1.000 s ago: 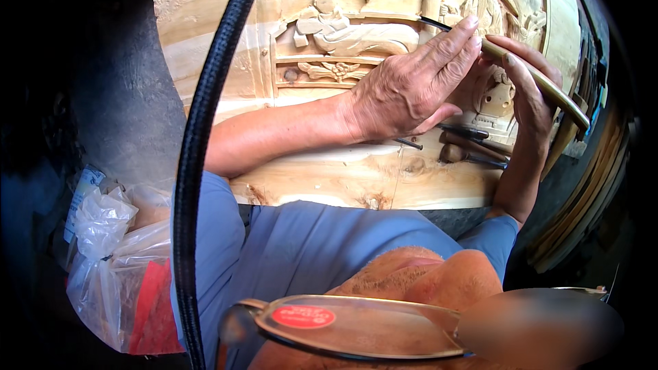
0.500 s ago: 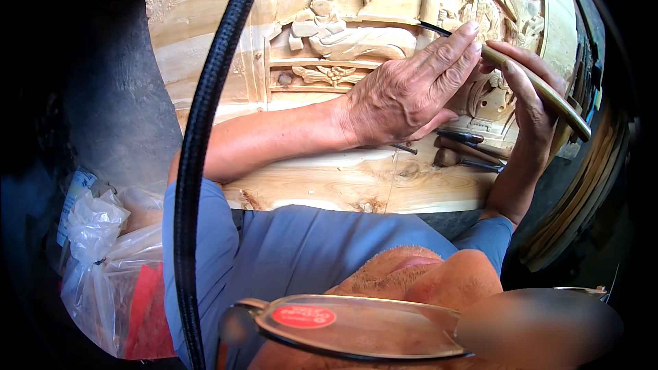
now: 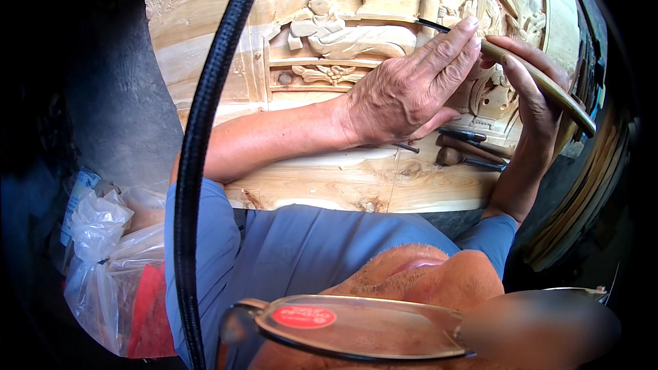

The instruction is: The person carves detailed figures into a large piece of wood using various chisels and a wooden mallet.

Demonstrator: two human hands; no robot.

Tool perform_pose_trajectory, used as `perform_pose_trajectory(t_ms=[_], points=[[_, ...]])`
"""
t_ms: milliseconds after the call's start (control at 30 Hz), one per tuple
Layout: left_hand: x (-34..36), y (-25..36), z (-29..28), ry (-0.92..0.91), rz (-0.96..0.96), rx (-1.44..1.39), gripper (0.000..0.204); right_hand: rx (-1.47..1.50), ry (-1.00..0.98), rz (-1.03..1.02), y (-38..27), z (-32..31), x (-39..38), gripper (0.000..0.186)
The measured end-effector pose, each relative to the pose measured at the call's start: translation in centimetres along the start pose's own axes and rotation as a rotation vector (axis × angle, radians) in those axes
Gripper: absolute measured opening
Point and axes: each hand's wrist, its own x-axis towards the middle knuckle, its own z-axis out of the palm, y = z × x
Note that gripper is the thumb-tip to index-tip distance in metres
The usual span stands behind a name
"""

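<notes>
A carving chisel [image 3: 545,87] with a long wooden handle slants across the right part of a carved wooden panel [image 3: 322,171]. Its dark steel tip [image 3: 432,25] touches or hovers just over the wood beside a raised upright strip; which of the two I cannot tell. My right hand [image 3: 534,89] is wrapped round the handle. Over the steel shank lies my left hand [image 3: 411,89], its fingers straight and close together, the thumb apart below; the grip beneath them is hidden. Near the tip are a carved reclining figure [image 3: 356,41] and a carved standing figure [image 3: 483,0].
Several wooden-handled tools [image 3: 473,151] rest on the panel below my hands, near a thin metal rod [image 3: 407,147]. A black braided cable [image 3: 205,109] crosses the view at left. A knotted clear plastic bag [image 3: 103,233] with something red stands lower left. Curved boards [image 3: 582,192] are stacked at right.
The chisel's tip has shifted very slightly left, and its handle end slightly right. Both hands keep nearly the same pose.
</notes>
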Motion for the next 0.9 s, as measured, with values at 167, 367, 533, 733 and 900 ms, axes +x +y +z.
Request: perform_pose_trajectory(t_ms=[167, 367, 533, 733, 900], points=[[0.1, 0.1, -0.1, -0.019, -0.01, 0.003, 0.108, -0.004, 0.016, 0.003, 0.8, -0.5, 0.0, 0.036], [0.2, 0.1, -0.1, -0.02, -0.018, 0.026, 0.108, 0.081, 0.011, 0.039, 2.7, -0.6, 0.3, 0.037], [0.1, 0.0, 0.1, 0.003, 0.001, 0.043, 0.109, 0.126, -0.005, 0.079, 4.2, -0.9, 0.4, 0.041], [0.0, -0.1, 0.2, -0.013, -0.012, 0.046, 0.108, 0.179, -0.019, 0.078, 4.5, -0.7, 0.4, 0.041], [0.0, 0.0, 0.1, -0.021, -0.009, 0.053, 0.108, 0.171, -0.001, 0.078, 4.5, -0.5, 0.4, 0.042]])
